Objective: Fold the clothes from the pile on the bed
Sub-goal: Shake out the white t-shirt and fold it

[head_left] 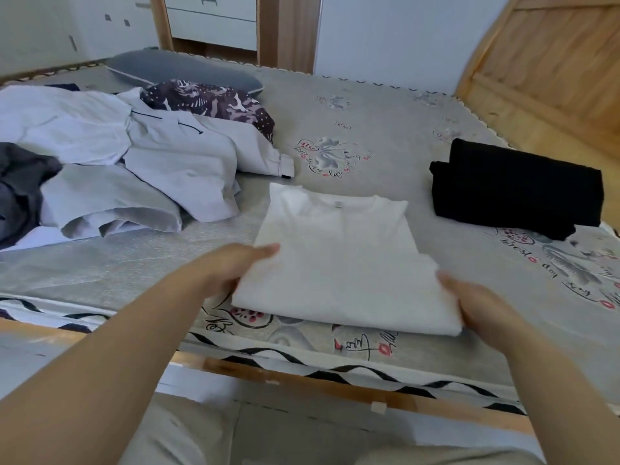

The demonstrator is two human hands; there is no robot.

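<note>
While the folded white shirt (339,260) lies near the bed's (385,129) front edge, the left hand (235,266) grips its left side, thumb on top, and the right hand (476,303) grips its right corner. A folded black garment (516,189) sits apart to the right. Unfolded clothes (134,162) are piled at the left, beside a grey pillow (181,68).
</note>
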